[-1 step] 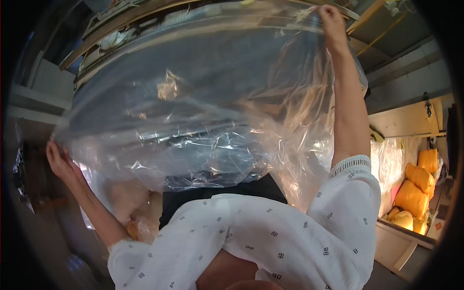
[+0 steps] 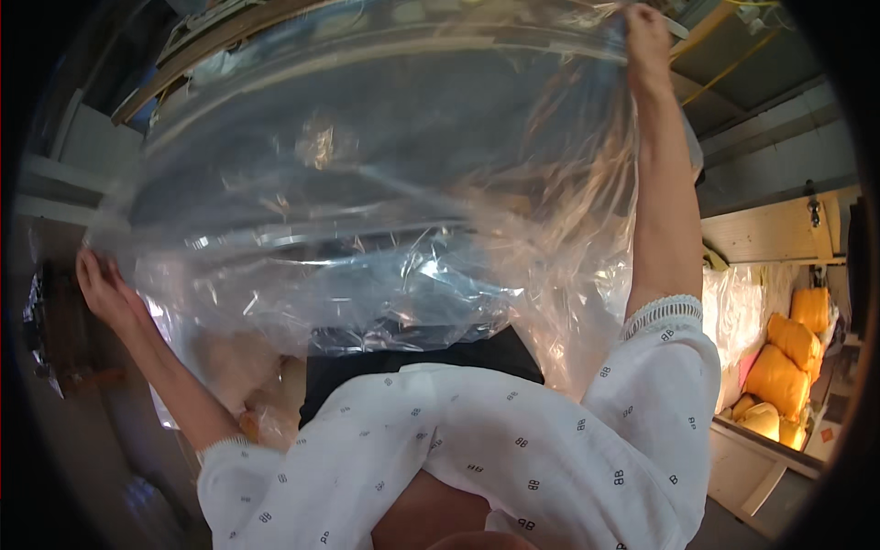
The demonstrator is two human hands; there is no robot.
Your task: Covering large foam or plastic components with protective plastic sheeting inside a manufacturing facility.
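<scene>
A large sheet of clear plastic film (image 2: 394,197) is spread wide in front of me, wrinkled and shiny in its lower half. My left hand (image 2: 108,291), at the far left, is closed on the film's left corner. High at the upper right, my right hand (image 2: 647,41) pinches the opposite edge between its fingers. The film hangs in creases down beside my right forearm. Through it a dark surface shows blurred, and its lower part hangs near my dark trousers (image 2: 422,362).
A wooden frame edge (image 2: 197,64) runs along the back left. To the right stand an open wooden box or drawer with yellow-orange bundles (image 2: 782,359), more clear plastic (image 2: 738,307), and a wooden board (image 2: 770,229) with a dark latch.
Both hands have moved slightly up and outward, my left hand to the left and my right hand to the right. The film has shifted with them and its creases differ.
</scene>
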